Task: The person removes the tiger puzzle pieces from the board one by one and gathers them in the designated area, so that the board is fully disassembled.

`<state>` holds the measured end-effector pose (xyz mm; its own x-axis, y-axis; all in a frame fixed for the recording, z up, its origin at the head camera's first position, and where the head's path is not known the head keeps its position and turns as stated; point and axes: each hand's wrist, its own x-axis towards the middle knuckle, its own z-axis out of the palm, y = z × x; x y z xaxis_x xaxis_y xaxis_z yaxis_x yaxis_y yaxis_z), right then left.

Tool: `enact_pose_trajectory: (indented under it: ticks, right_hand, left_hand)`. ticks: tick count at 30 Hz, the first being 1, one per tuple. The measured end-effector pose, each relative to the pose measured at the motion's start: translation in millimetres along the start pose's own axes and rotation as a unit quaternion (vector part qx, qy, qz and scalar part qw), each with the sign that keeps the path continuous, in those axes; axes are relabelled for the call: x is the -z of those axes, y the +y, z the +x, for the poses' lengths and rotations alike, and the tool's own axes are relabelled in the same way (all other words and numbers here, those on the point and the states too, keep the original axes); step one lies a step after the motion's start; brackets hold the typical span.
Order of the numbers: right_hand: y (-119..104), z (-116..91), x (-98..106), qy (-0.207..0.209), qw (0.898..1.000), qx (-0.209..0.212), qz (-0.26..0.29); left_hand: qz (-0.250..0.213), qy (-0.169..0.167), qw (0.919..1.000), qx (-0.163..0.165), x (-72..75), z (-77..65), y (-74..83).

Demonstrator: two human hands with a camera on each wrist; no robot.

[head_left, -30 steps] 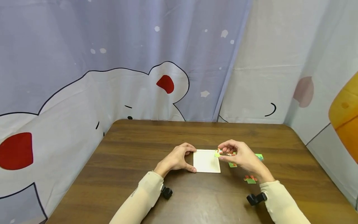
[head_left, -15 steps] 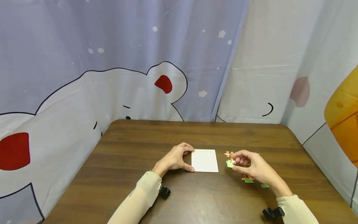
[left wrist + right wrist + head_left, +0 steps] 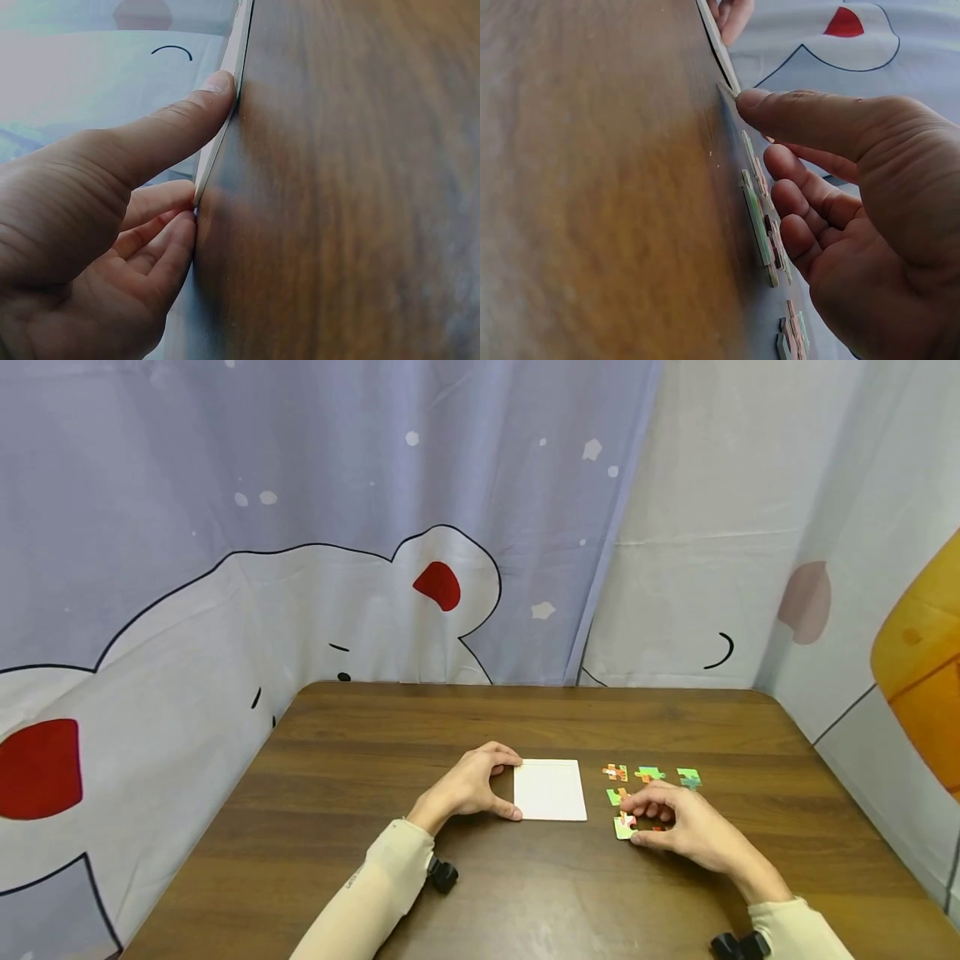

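Observation:
My left hand [image 3: 471, 783] grips the left side of a white square board [image 3: 550, 790], with the thumb at its near corner and the fingers at its far corner. In the left wrist view, the thumb [image 3: 180, 127] and fingertips press along the board's thin edge. To the right of the board, my right hand [image 3: 686, 827] pinches a yellow-green and red jigsaw piece [image 3: 624, 826] between thumb and fingers, low over the table. Just behind it lies a green and orange jigsaw piece [image 3: 617, 796], partly overlapped by the fingers.
Along the far side lie an orange and white piece [image 3: 615, 772], a green and orange piece [image 3: 649, 773] and a green and teal piece [image 3: 688, 777]. Red bits of another piece [image 3: 657, 829] show under my right hand. A patterned curtain [image 3: 337, 610] borders the brown wooden table [image 3: 420, 718].
My right hand has carried the jigsaw piece from the board's far right corner to the right and toward me, low beside the other pieces. The left hand keeps its hold on the board.

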<state>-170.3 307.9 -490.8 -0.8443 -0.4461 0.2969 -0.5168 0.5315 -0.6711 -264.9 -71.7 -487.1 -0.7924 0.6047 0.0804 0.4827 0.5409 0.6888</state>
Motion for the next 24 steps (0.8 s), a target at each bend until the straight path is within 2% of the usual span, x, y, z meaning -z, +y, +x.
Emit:
enact_pose_trajectory:
  ticks: [14,20,24]
  right_hand:
    - [-6.0,1.1,0.5,-0.027,0.999,-0.022,-0.021]
    - [-7.5,1.7,-0.4,0.002,0.999,-0.041,-0.023]
    - [-7.3,3.1,-1.6,0.028,0.998,-0.046,-0.026]
  left_hand:
    - [0.003,0.0,1.0,0.003,2.1,-1.0,0.1]
    - [0.006,-0.007,0.9999,0.008,1.4,-2.2,2.8]
    - [0.026,-0.01,0.9996,0.002,1.1,-3.4,5.0]
